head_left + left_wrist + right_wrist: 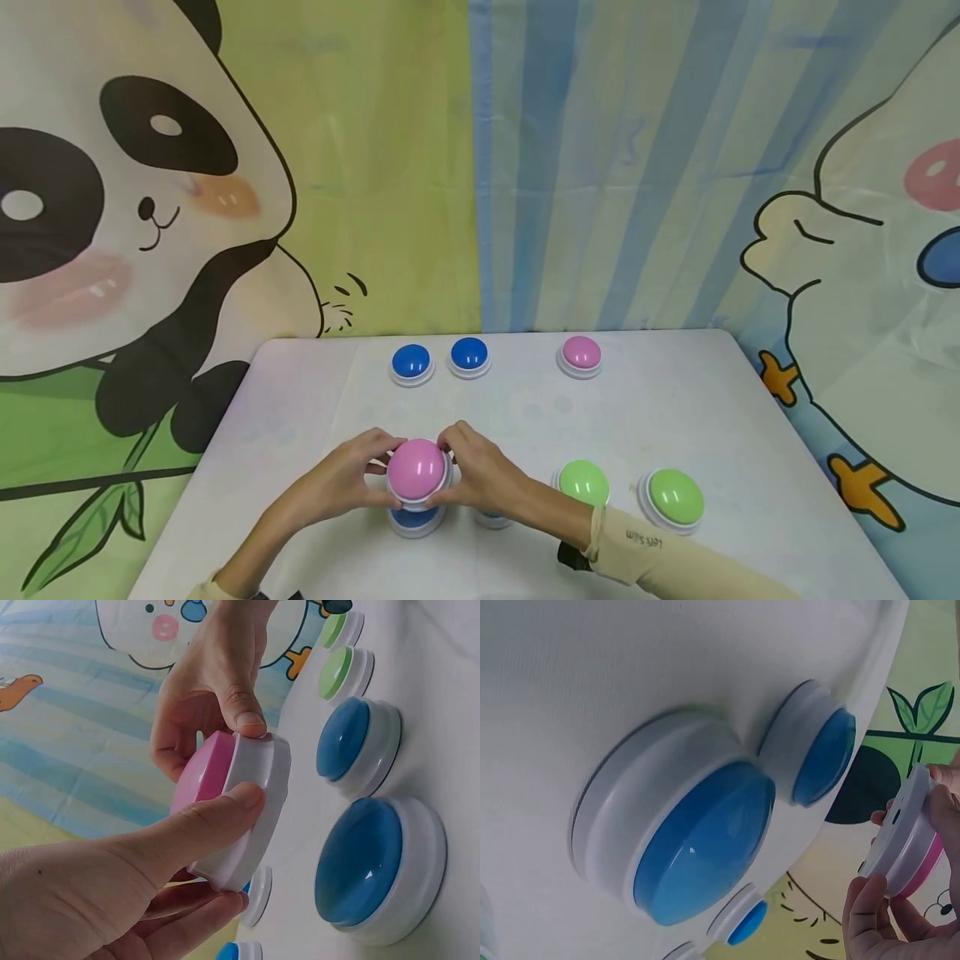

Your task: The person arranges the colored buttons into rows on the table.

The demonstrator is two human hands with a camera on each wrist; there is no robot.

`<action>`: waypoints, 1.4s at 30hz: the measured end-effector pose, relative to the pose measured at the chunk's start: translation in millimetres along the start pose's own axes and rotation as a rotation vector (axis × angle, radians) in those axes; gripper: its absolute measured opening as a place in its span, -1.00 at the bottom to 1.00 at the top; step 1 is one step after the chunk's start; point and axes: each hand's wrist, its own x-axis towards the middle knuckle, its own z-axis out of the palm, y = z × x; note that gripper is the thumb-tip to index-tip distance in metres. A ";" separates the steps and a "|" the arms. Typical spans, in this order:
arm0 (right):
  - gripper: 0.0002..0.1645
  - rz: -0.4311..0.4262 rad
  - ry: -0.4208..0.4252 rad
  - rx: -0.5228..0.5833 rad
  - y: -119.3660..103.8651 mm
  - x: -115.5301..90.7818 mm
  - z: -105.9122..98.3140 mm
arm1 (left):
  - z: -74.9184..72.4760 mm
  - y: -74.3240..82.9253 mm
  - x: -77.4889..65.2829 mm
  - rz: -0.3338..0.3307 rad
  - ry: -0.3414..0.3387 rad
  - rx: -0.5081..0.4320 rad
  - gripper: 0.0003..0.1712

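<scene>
Both hands hold a pink dome push button (417,469) with a white base, lifted above the table. My left hand (337,482) grips its left side, with the thumb on the white rim in the left wrist view. Opposite it, my right hand (483,468) pinches the right side between thumb and fingers. In the head view the held button overlaps a blue push button (415,518) on the table. A second blue button (346,739) stands close beside that one, mostly hidden by my right hand in the head view. The right wrist view shows the held button's white underside (896,821).
On the white table (315,387), two blue buttons (411,362) and another pink button (581,352) stand along the far side. Two green buttons (676,497) sit right of my hands, one partly behind my right forearm. A cartoon-printed curtain (390,167) hangs behind the table.
</scene>
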 end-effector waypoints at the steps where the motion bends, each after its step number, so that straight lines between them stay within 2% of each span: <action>1: -0.26 0.004 -0.004 0.000 -0.5 -2.2 1.5 | 1.9 0.2 -1.6 0.006 -0.008 0.001 -0.20; 9: -0.25 0.007 -0.008 0.000 -5.4 -17.4 13.1 | 15.2 4.7 -15.1 0.036 -0.021 0.027 -0.22; 20: -0.20 0.047 -0.025 0.039 -22.0 -26.6 19.3 | 19.7 14.9 -31.4 0.032 -0.028 0.045 -0.22; 25: -0.18 0.011 -0.024 0.007 -25.7 -29.6 23.3 | 21.7 16.9 -37.2 0.030 -0.047 0.017 -0.23; 33: -0.15 -0.052 -0.016 -0.033 -28.4 -34.2 31.0 | 25.3 16.8 -44.3 0.067 -0.081 -0.016 -0.22; 39: -0.12 -0.054 -0.030 -0.047 -32.0 -39.1 37.9 | 26.2 16.7 -49.4 0.004 -0.148 -0.034 -0.23; 42: -0.13 -0.050 -0.049 -0.043 -34.1 -41.4 41.2 | 27.0 18.2 -52.3 -0.036 -0.181 -0.073 -0.24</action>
